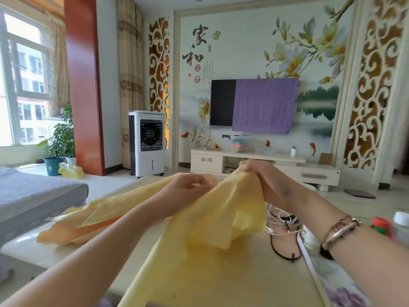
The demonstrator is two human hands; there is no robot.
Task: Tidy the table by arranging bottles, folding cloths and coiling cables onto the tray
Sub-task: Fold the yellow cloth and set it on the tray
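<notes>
1. Both hands held the yellow cloth raised above the table. Left hand pinched an upper edge, fingers curled round the fabric; right hand gripped a bunched corner just beside it, slightly higher.
2. Cloth hung from the two grips and trailed down across the table's middle toward the near edge; a second length lay spread toward the left edge.
3. Cables, white and dark, lay loose in a tangle on the table right of the cloth, under the right wrist. Bottles stood at the right edge, partly cut off. Tray with floral print lay at the near right.
4. Judgement: folding step in hand, no fold made yet; cables not coiled.
5. Risks: hands gripped close together, so the cloth may fold skewed or bunch. The hanging hem sat near the cables and could drag them. A sweep of the right forearm might tip the bottles.
</notes>
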